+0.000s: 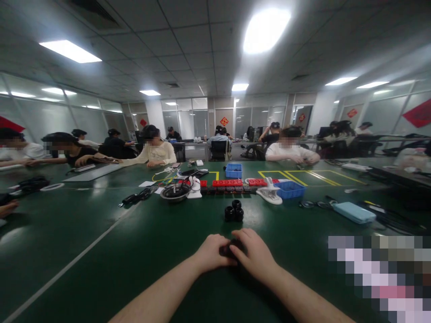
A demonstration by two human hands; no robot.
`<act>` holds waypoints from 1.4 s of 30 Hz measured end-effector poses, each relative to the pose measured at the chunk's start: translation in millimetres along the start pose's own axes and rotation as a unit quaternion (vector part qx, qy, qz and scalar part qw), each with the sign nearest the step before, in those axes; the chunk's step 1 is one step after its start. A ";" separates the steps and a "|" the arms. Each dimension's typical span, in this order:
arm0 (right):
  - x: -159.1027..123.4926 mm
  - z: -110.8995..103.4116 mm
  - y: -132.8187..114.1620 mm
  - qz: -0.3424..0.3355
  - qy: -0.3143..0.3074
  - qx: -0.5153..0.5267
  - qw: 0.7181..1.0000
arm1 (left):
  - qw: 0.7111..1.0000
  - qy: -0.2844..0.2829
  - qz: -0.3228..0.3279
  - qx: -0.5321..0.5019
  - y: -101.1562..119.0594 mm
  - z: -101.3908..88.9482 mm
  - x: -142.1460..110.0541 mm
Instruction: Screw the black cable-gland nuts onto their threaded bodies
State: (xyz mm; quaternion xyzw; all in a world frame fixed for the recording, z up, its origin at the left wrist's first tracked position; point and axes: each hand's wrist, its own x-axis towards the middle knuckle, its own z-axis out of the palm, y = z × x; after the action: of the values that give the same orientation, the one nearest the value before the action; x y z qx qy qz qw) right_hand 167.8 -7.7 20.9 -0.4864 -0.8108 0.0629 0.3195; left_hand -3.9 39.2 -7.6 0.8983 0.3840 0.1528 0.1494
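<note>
Over the green tabletop (168, 251), my left hand (213, 252) and my right hand (254, 253) come together around a small dark rounded piece (232, 248). Both hands have their fingers curled on it, and they cover most of its shape. Just beyond my fingertips stands a small cluster of glossy black rounded pieces (234, 211), with one resting on top of the others. Whether the held piece is of the same kind I cannot tell.
Farther back stand a row of red and black blocks (229, 186), white stands (270, 192), a metal bowl (175, 192) and blue bins (291, 189). A light blue box (354, 212) and black cables lie right. Several people sit around.
</note>
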 end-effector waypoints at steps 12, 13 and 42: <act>0.9 2.1 0.5 -0.020 -0.017 -0.065 0.998 | 1.000 0.018 -0.004 -0.016 2.2 1.3 1.2; 1.2 1.5 0.6 -0.020 -0.019 -0.062 0.998 | 1.000 0.020 -0.002 -0.014 3.0 0.9 1.2; 1.4 -0.4 -2.6 0.009 -0.035 -0.083 0.996 | 1.000 0.003 -0.001 0.005 1.5 1.8 1.6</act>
State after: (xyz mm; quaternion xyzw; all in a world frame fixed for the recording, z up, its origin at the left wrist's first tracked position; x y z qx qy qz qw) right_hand 165.6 -7.9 22.9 -0.5156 -0.8198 0.0154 0.2487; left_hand -1.1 39.2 -8.4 0.8981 0.3860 0.1537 0.1441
